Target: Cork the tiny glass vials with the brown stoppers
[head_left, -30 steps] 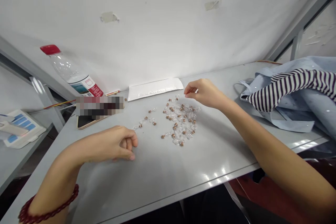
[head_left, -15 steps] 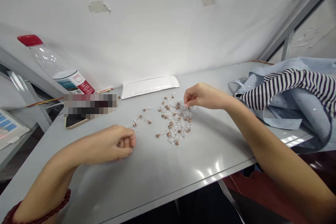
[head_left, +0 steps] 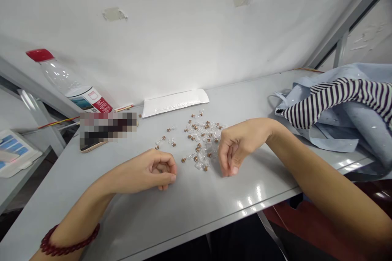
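A heap of tiny clear glass bottles with cork stoppers [head_left: 202, 138] lies mid-table, with a few strays [head_left: 165, 140] to its left. My right hand [head_left: 235, 147] rests at the heap's right front edge, fingers curled down with the tips on the table; whether anything is inside them is hidden. My left hand [head_left: 153, 171] lies on the grey table [head_left: 196, 208] in front of the strays, its fingers curled against the thumb, nothing visible in it. A dark red bead bracelet [head_left: 67, 242] circles that wrist.
A white padded envelope [head_left: 174, 102] lies against the wall behind the heap. A red-capped plastic bottle [head_left: 70, 83] leans at back left, next to a phone [head_left: 92, 145]. Striped and blue cloth [head_left: 337, 98] is piled at right. A blue-and-white device [head_left: 15, 151] sits on the neighbouring table.
My right hand left the far side of the heap and drew back toward me to its near right edge, turning fingers-down. My left hand slid slightly right.
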